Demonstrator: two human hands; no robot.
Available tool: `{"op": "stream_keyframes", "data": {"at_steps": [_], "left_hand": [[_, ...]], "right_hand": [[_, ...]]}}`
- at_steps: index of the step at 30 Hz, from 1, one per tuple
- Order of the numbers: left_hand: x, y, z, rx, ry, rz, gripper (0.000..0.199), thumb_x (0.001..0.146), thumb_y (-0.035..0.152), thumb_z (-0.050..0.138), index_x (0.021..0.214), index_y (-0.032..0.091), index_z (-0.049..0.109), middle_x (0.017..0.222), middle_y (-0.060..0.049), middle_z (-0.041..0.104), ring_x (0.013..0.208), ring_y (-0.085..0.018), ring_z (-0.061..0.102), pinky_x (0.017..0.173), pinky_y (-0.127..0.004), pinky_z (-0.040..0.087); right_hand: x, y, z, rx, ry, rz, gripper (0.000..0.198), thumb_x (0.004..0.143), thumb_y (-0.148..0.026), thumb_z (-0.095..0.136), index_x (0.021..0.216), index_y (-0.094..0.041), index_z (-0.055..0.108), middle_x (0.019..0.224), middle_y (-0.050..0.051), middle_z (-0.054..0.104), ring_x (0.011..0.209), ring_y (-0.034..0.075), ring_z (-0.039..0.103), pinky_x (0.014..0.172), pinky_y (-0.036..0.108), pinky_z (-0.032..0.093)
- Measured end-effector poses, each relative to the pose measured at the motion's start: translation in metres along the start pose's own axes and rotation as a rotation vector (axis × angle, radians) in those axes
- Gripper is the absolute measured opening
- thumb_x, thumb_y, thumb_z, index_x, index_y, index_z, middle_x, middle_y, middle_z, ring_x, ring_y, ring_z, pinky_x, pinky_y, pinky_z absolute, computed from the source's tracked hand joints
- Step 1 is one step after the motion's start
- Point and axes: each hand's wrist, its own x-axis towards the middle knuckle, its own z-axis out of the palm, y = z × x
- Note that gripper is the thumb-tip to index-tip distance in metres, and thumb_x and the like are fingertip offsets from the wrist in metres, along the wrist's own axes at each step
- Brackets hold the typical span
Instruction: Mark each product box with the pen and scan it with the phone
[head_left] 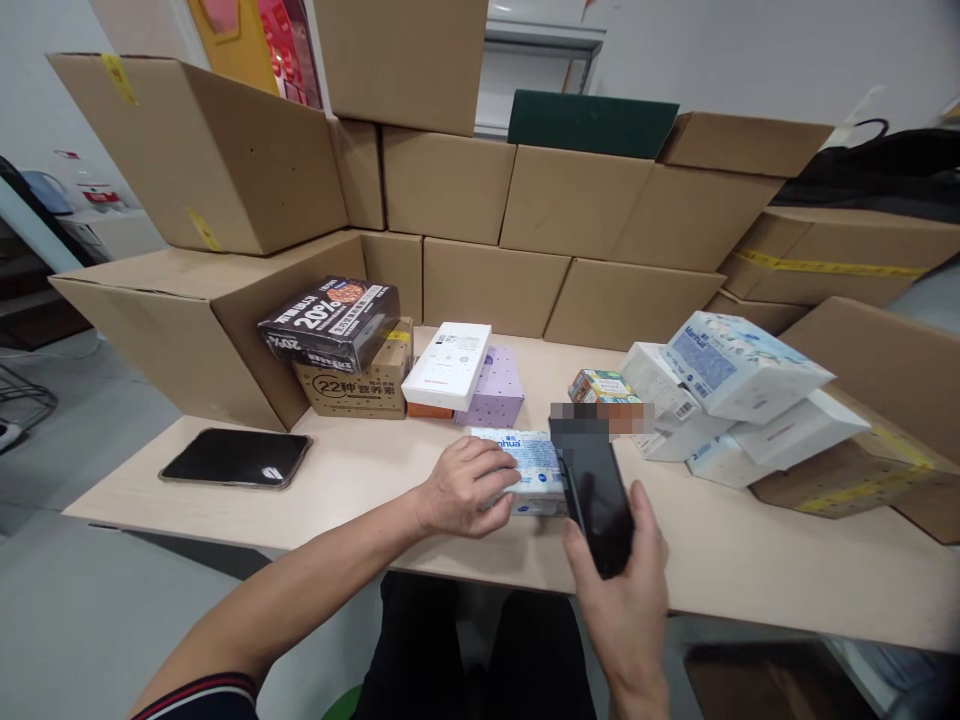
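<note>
My left hand (469, 487) grips the left end of a white-and-blue tissue pack (534, 465) lying at the front of the table, its fingers curled over the top. In my right hand (624, 590) is a black phone-like handheld device (600, 500), with the thumb along one side and the fingers along the other. The device is tilted up beside the pack's right end and hides part of it; its upper part is pixelated. Whether it touches the pack I cannot tell.
A black tablet (236, 457) lies on the table (360, 500) at left. Behind it, a black printed box (337, 320) tops a brown carton (360, 385). A white box (448, 365) rests over a purple one (495, 385). Tissue packs (742, 365) are stacked at right. Cardboard boxes (491, 290) wall the back.
</note>
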Motion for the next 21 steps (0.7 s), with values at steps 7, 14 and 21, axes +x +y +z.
{"op": "stream_keyframes", "data": {"at_steps": [7,14,21], "left_hand": [[0.002,-0.005,-0.003,-0.083,0.092,0.011,0.019,0.076,0.014,0.055,0.092,0.018,0.064,0.084,-0.007,0.072,0.081,-0.021,0.068,0.070,-0.034,0.058],[0.002,-0.002,-0.004,-0.167,0.128,-0.114,0.015,0.079,0.013,0.054,0.089,0.017,0.063,0.085,-0.009,0.070,0.077,-0.019,0.068,0.069,-0.033,0.059],[-0.001,0.001,0.000,-0.143,0.189,-0.160,0.022,0.078,0.007,0.056,0.097,0.016,0.064,0.106,-0.016,0.072,0.090,-0.021,0.072,0.076,-0.035,0.061]], "right_hand": [[0.001,-0.014,0.046,-0.118,0.069,-0.286,0.074,0.089,-0.049,0.060,0.151,-0.016,0.035,0.133,0.022,0.052,0.121,0.034,0.048,0.099,0.056,0.042],[-0.002,-0.013,0.049,-0.213,0.075,-0.290,0.074,0.090,-0.051,0.057,0.150,-0.013,0.035,0.130,0.023,0.051,0.117,0.035,0.048,0.097,0.057,0.043],[-0.002,-0.013,0.052,-0.190,0.091,-0.281,0.073,0.091,-0.052,0.055,0.148,-0.011,0.037,0.130,0.025,0.052,0.119,0.036,0.048,0.097,0.057,0.041]]}}
